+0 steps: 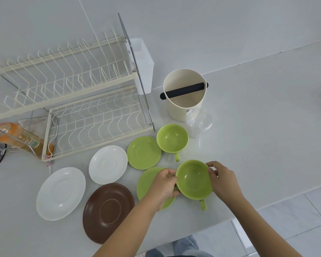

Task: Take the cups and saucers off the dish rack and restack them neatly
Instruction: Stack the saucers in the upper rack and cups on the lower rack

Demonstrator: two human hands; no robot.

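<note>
A green cup [194,179] with its handle toward me is gripped at its rim from both sides: my left hand [164,184] on the left, my right hand [223,179] on the right. It sits beside and partly over a green saucer [147,182], which my left hand partly hides. A second green cup [172,138] stands behind, next to another green saucer [143,152]. Two white saucers [108,165] [61,193] and a brown saucer [107,212] lie to the left. The cream wire dish rack [72,101] holds no dishes.
A cream canister with a black bar [185,94] and clear plastic cups [198,123] stand behind the cups. An orange bottle [17,138] lies under the rack's left end. The counter edge [248,212] runs close on the right, floor below.
</note>
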